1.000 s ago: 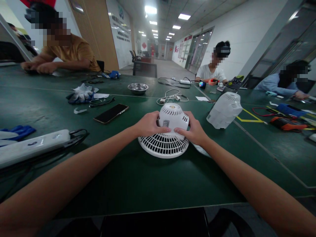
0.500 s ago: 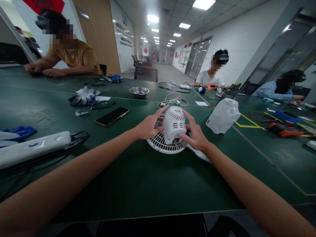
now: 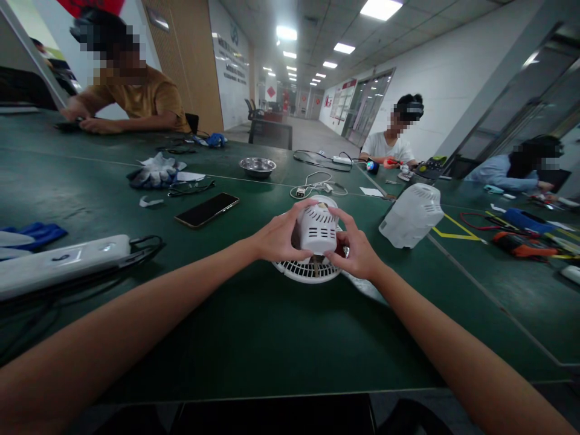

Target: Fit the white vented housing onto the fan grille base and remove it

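Observation:
Between my two hands is a white vented plastic fan motor housing (image 3: 319, 229), standing over a round white fan grille (image 3: 312, 275). My left hand (image 3: 281, 234) grips the housing's left side, thumb along its lower front edge and fingers near the top. On the other side my right hand (image 3: 356, 249) grips it, with the thumb at the lower front and the index finger near the top. Some of the mechanism shows beneath the housing's front edge. The hands and housing hide most of the grille. A thin pale sheet (image 3: 365, 287) lies beside the right hand.
A larger translucent white plastic container (image 3: 413, 216) stands to the right. A phone (image 3: 207, 210), a power strip (image 3: 63, 266), gloves (image 3: 156, 170) and a metal bowl (image 3: 257, 167) are left and behind. A coiled white cable (image 3: 317, 184) lies beyond the grille. Co-workers sit around the table.
My left thumb has come down to the housing's lower front edge, and the left hand wraps it more closely. The housing has turned or tilted slightly. My right hand stays on it.

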Demonstrator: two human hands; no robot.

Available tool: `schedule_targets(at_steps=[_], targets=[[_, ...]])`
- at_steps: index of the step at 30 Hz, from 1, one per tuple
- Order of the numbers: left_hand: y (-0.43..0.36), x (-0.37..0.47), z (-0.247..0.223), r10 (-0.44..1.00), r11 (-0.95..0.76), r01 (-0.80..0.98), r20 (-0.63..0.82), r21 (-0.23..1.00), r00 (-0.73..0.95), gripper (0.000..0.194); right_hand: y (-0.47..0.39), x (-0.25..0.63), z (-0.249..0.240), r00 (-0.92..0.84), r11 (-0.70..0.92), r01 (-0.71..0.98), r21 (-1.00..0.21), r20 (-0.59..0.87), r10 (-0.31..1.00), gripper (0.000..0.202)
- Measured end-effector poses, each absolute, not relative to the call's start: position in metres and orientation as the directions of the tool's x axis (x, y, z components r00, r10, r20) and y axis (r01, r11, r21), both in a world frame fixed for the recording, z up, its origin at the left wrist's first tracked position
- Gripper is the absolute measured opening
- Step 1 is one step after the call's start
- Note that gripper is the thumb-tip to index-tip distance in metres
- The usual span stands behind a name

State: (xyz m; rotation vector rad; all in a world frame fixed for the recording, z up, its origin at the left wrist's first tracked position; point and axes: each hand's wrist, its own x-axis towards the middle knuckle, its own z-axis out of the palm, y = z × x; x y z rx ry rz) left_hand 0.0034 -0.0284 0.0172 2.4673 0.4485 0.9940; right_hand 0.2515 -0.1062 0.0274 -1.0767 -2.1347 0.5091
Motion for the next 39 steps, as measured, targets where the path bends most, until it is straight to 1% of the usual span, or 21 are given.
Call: schedule_targets(at_steps=[2, 7, 13, 16, 18, 20, 22, 24, 26, 28, 29, 31, 33, 35, 37, 39], targets=[[-0.027, 0.002, 0.017, 0.443, -0.851, 0.125, 0.57, 0.51, 0.691, 0.107, -0.106, 0.25, 0.029, -0.425, 0.586, 0.559, -0.587, 0.404, 0.81, 0.089], [-0.026, -0.001, 0.016, 0.456, -0.85, 0.146, 0.569, 0.506, 0.684, 0.106, -0.106, 0.25, 0.031, -0.438, 0.596, 0.588, -0.547, 0.403, 0.803, 0.087], [-0.024, -0.002, 0.016, 0.477, -0.842, 0.193, 0.53, 0.503, 0.701, 0.11, -0.107, 0.251, 0.032, -0.427, 0.55, 0.596, -0.585, 0.35, 0.834, 0.085], [-0.027, 0.001, 0.01, 0.53, -0.825, 0.26, 0.528, 0.501, 0.663, 0.115, -0.106, 0.25, 0.031, -0.398, 0.523, 0.611, -0.594, 0.341, 0.852, 0.089], [-0.029, 0.004, 0.006, 0.562, -0.815, 0.307, 0.541, 0.492, 0.626, 0.116, -0.106, 0.247, 0.028, -0.339, 0.51, 0.65, -0.563, 0.386, 0.858, 0.094], [-0.03, 0.005, 0.004, 0.571, -0.814, 0.332, 0.554, 0.477, 0.605, 0.111, -0.104, 0.245, 0.026, -0.278, 0.502, 0.706, -0.499, 0.457, 0.845, 0.1], [-0.03, 0.003, 0.004, 0.564, -0.819, 0.329, 0.555, 0.469, 0.612, 0.101, -0.101, 0.246, 0.024, -0.246, 0.494, 0.747, -0.445, 0.505, 0.827, 0.103], [-0.027, -0.001, 0.003, 0.562, -0.82, 0.336, 0.539, 0.463, 0.627, 0.089, -0.097, 0.25, 0.021, -0.222, 0.48, 0.758, -0.441, 0.517, 0.827, 0.102], [-0.023, -0.005, -0.001, 0.601, -0.796, 0.392, 0.524, 0.462, 0.603, 0.075, -0.091, 0.257, 0.018, -0.174, 0.445, 0.75, -0.489, 0.504, 0.846, 0.096], [-0.018, -0.007, -0.007, 0.694, -0.719, 0.486, 0.492, 0.496, 0.525, 0.065, -0.085, 0.264, 0.015, -0.136, 0.408, 0.729, -0.55, 0.467, 0.874, 0.095], [-0.015, -0.007, -0.011, 0.748, -0.664, 0.525, 0.463, 0.533, 0.476, 0.063, -0.083, 0.267, 0.013, -0.13, 0.394, 0.719, -0.573, 0.446, 0.885, 0.097], [-0.009, -0.009, -0.018, 0.846, -0.533, 0.562, 0.371, 0.632, 0.384, 0.066, -0.081, 0.272, 0.01, -0.125, 0.381, 0.706, -0.597, 0.424, 0.897, 0.103], [-0.005, -0.012, -0.022, 0.88, -0.461, 0.5, 0.305, 0.733, 0.364, 0.068, -0.081, 0.273, 0.008, -0.103, 0.371, 0.695, -0.616, 0.426, 0.899, 0.105], [-0.002, -0.016, -0.023, 0.891, -0.427, 0.389, 0.305, 0.816, 0.337, 0.064, -0.081, 0.272, 0.008, -0.061, 0.354, 0.659, -0.663, 0.422, 0.904, 0.105], [0.0, -0.02, -0.022, 0.897, -0.419, 0.252, 0.353, 0.873, 0.267, 0.061, -0.082, 0.27, 0.009, -0.011, 0.343, 0.563, -0.752, 0.408, 0.913, 0.103], [0.001, -0.022, -0.02, 0.879, -0.46, 0.136, 0.428, 0.878, 0.207, 0.059, -0.083, 0.266, 0.01, 0.045, 0.34, 0.416, -0.844, 0.392, 0.919, 0.095]])
